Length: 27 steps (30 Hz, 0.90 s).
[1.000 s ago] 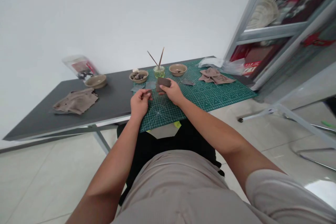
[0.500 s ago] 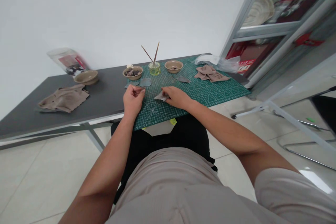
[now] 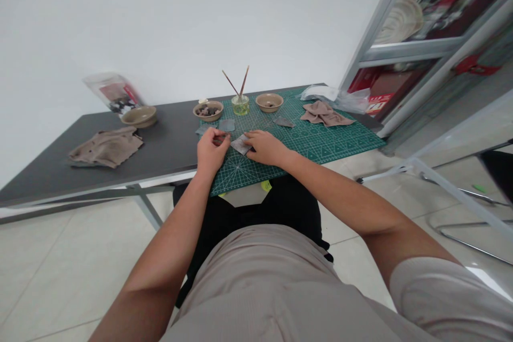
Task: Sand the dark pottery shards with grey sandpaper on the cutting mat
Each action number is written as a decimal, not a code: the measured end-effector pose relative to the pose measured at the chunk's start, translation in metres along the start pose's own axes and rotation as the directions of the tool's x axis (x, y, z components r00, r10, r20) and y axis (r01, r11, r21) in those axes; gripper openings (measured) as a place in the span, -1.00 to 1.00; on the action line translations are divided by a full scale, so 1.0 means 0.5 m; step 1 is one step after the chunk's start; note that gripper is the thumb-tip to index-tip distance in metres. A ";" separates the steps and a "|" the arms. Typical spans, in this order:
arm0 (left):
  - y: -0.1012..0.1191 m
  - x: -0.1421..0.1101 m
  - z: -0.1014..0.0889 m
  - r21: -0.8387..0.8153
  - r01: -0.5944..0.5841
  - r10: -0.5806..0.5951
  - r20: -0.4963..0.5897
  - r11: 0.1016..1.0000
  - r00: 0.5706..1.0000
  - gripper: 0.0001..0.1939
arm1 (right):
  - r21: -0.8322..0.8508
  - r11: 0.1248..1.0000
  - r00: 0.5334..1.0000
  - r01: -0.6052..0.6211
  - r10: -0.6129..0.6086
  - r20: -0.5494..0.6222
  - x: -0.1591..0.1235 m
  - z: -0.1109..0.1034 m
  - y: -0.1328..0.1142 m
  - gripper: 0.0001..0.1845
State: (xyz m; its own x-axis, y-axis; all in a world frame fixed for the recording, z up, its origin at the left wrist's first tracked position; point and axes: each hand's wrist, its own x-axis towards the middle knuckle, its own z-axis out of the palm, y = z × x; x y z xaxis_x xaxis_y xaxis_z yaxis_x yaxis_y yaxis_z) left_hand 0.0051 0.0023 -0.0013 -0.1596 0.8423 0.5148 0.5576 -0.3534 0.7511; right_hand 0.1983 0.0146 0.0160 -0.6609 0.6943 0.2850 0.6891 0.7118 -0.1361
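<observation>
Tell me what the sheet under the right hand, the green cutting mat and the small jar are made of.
The grey sheet looks like abrasive paper, matte and faintly gritty, though blur leaves that open. The green cutting mat looks like matte plastic, with a printed grid. The small jar looks like clear glass: glossy, with yellowish liquid showing through.

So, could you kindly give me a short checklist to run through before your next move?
1. Left hand pinching a small dark piece: ok; what the piece is: cannot tell.
2. Right hand touching the grey sheet: ok.
3. Grey sheet lying flat on the green cutting mat: ok.
4. Bowl of dark pieces upright, apart from the hands: ok.
5. Glass jar upright, apart from the hands: ok.
</observation>
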 end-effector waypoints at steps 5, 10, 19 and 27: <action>0.028 -0.002 0.012 0.035 -0.015 0.013 0.080 0.999 0.997 -0.84 | 0.349 0.936 0.975 -0.053 0.124 -0.184 0.002 -0.005 -0.023 -0.50; 0.053 0.002 0.023 -0.013 0.025 -0.023 0.147 1.000 0.989 -0.81 | 0.447 0.890 0.939 -0.095 0.229 -0.255 0.003 0.000 -0.029 -0.70; 0.047 -0.004 -0.003 0.108 -0.162 0.128 0.266 0.981 0.955 -0.88 | 0.428 0.899 0.937 -0.092 0.224 -0.269 0.002 -0.003 0.005 -0.75; 0.027 -0.020 -0.004 0.481 -0.336 0.065 0.496 0.810 0.866 -0.71 | 0.272 0.955 0.980 -0.115 0.154 -0.126 0.015 0.013 0.020 -0.68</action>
State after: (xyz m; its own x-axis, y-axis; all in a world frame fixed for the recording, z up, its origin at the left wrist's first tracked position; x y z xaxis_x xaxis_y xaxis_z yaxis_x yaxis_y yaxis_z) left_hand 0.0126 -0.0115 0.0045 0.3019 0.9082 0.2897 0.8968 -0.3737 0.2368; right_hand 0.1983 0.0278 0.0107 -0.5039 0.7766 0.3780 0.6538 0.6290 -0.4206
